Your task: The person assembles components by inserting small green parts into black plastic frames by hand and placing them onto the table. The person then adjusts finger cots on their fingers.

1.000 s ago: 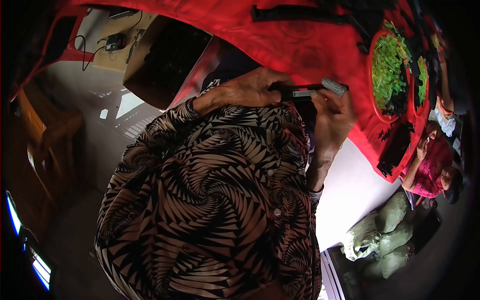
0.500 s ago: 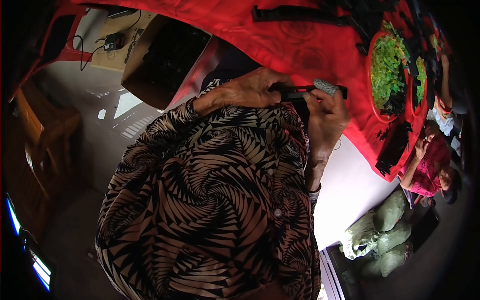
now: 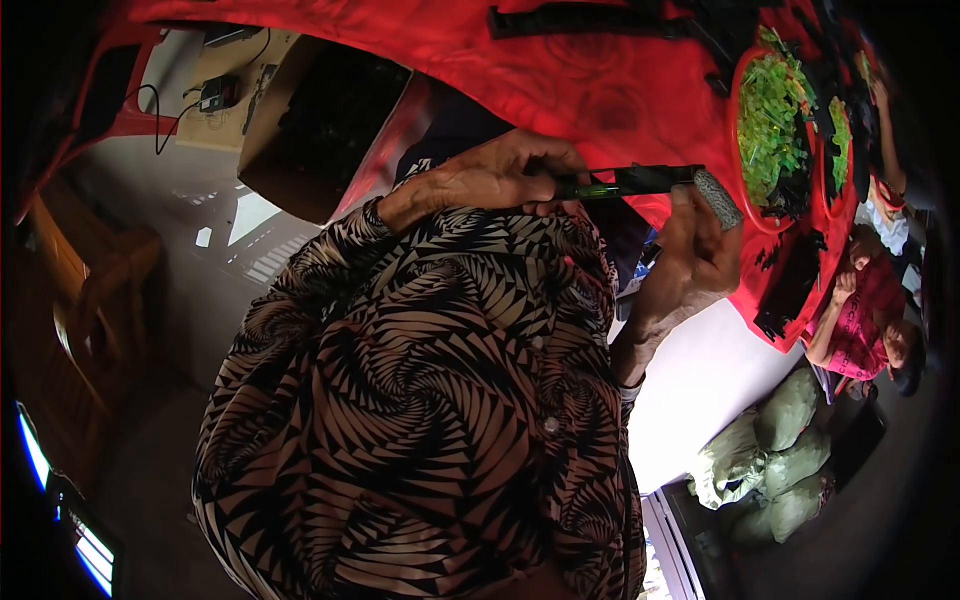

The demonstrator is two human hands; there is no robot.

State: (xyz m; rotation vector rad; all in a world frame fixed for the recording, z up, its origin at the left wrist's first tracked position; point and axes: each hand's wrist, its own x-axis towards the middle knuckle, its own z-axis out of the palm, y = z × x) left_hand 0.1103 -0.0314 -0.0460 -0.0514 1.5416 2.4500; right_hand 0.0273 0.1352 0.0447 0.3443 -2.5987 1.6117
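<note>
My left hand (image 3: pixel 510 172) grips one end of a long narrow black plastic piece (image 3: pixel 650 180) in front of my chest. A thin green glint shows on the piece close to the left fingers. My right hand (image 3: pixel 690 255) is closed at the piece's other end, thumb and fingers together against it. A grey speckled wrap (image 3: pixel 718 198) covers one finger of that hand. Beyond it, a red-rimmed bowl (image 3: pixel 737 150) holds many small translucent green pieces (image 3: pixel 770 125) and some black ones.
A red cloth (image 3: pixel 610 110) covers the table, with black parts (image 3: pixel 570 22) along its far side and a black piece (image 3: pixel 792 285) near its right corner. An open cardboard box (image 3: pixel 262 150) stands left. Full sacks (image 3: pixel 785 410) and a person in pink (image 3: pixel 860 330) are at right.
My right hand has moved right, away from the left, toward the far end of the black piece. More of the piece shows between my hands, with a green glint on it.
</note>
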